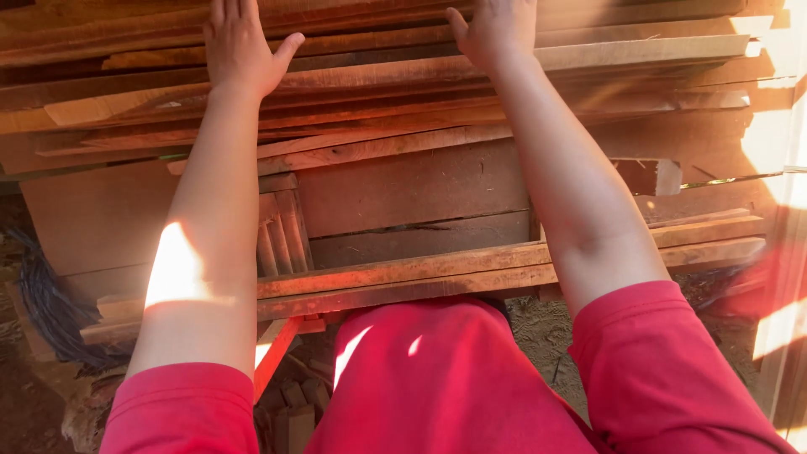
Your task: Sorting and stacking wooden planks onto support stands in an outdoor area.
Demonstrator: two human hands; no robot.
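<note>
Both arms stretched forward over a stack of reddish wooden planks (395,109). Left hand (239,46) laid flat on the upper planks, palm down, thumb spread wide to the side, fingertips cut off by the top edge. Right hand (496,29) resting further right on the same upper layer, thumb angled out, fingers partly out of view; whether curled over a plank edge, cannot tell. Nothing pinched or lifted in either hand. Planks piled crosswise in uneven layers, long thin slats (504,261) jutting out nearest the body. Red sleeves (656,353) at the bottom. Dark coiled cable (46,311) on the ground at far left, sandy dirt (538,336) below the stack.
</note>
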